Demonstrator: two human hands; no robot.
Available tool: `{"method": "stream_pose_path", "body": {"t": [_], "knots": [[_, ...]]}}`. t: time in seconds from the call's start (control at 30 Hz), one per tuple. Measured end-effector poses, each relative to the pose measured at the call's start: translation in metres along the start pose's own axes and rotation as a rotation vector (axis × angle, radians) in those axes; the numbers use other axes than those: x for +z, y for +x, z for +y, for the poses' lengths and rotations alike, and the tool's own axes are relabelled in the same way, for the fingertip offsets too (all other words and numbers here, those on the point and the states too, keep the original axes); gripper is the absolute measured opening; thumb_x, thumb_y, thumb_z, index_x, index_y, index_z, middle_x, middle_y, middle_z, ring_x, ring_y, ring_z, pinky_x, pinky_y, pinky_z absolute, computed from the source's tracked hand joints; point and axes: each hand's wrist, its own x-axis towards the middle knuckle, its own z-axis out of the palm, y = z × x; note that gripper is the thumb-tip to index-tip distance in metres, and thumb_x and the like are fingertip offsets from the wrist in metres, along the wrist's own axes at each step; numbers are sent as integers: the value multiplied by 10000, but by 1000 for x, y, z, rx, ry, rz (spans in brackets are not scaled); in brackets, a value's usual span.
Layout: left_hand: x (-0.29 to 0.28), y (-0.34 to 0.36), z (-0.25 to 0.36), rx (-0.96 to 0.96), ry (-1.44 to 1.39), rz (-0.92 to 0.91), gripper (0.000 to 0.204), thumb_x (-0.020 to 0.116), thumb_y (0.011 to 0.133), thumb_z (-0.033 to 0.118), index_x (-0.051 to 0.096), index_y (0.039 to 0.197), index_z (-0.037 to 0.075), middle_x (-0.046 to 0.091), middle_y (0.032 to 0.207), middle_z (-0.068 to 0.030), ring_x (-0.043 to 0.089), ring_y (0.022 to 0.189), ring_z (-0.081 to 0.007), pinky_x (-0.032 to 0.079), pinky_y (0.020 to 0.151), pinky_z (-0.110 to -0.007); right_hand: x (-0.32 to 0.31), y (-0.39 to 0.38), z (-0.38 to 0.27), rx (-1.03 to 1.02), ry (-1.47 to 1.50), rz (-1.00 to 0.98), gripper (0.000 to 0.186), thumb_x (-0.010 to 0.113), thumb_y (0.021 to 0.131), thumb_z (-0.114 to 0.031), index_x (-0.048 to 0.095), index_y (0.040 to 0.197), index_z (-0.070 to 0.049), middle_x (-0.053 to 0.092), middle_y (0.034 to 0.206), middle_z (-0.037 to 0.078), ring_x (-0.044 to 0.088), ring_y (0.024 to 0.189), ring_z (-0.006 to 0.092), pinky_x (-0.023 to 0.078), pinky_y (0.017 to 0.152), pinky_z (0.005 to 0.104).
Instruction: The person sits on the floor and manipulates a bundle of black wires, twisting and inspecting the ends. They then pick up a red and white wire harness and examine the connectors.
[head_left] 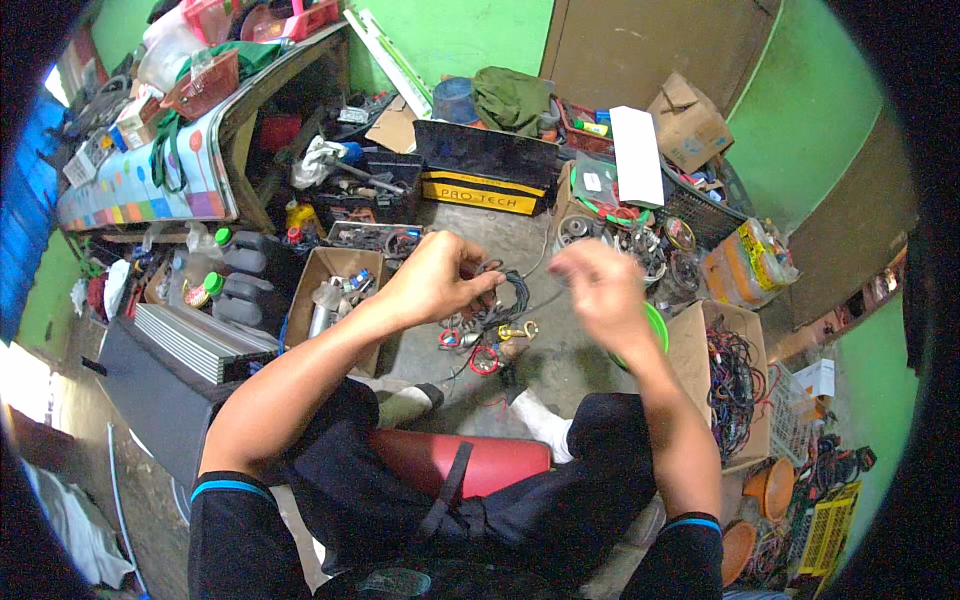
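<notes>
My left hand [450,280] is closed, thumb and fingers pinching a bundle of thin dark cable [516,292] looped into a coil. To the right of it my right hand [603,300] is raised with bent fingers, smeared by motion; whether they grip a strand of the cable cannot be made out. A loose length of cable runs from the coil toward that hand. Below the coil, on the floor between my feet, lie a brass-coloured metal fitting [517,331] and a small ring of red wire [484,359].
A cardboard box of tangled wires [735,390] stands at the right, beside a green round rim [655,328]. On the left are another cardboard box [330,268] of parts and dark jugs with green caps [245,300]. A black-and-yellow toolbox [483,192] lies ahead.
</notes>
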Motion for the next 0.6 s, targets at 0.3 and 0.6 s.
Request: {"method": "stream_pose_path", "body": {"t": [0.3,0.6], "knots": [[-5,-1,-1,-64,-98,17,209,676,855,171,678,795,-29,673,658,-78,625,579,-92,491,514,-272,-32,8,-3,-96,-268,534,294,655,845,-196,602,1051,7,634,1037,131,598,959,278,447,872,367],[-9,-2,-3,-116,-92,54,213,671,858,168,679,756,-19,659,627,-56,600,544,-79,483,499,-276,-31,5,1,156,201,290,234,604,896,-231,649,878,-2,656,748,94,621,696,182,487,659,330]]}}
